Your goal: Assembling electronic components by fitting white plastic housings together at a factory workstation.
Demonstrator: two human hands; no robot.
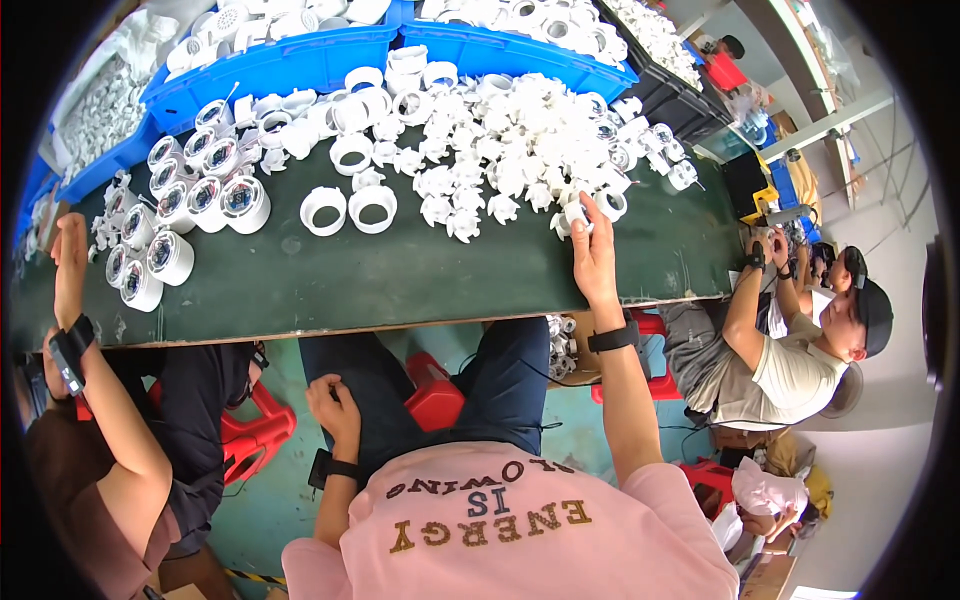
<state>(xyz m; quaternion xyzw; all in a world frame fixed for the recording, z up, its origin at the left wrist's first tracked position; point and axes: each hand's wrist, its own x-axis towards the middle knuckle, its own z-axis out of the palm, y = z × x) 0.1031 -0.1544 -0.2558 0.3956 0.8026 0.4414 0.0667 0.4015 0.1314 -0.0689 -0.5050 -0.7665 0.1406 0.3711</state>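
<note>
Toward the right side of the table, my right hand (594,255) pinches a small white cylindrical plastic part (572,215) between thumb and fingers. Just beyond those fingers lies another white ring-shaped part (611,204). A heap of white, petal-edged plastic pieces (465,195) spreads out to the left of that hand. My left hand (335,405) rests on my thigh, its fingers loosely bent and nothing seen in them. Two white plastic rings (324,212) stand side by side on the green tabletop (400,282), left of the heap.
Several round white assemblies with clear tops (243,203) cluster at the left. Blue bins (275,78) of white parts line the back, with a black crate (690,105) at the back right. Co-workers sit on both sides. A red stool (432,390) shows between my legs.
</note>
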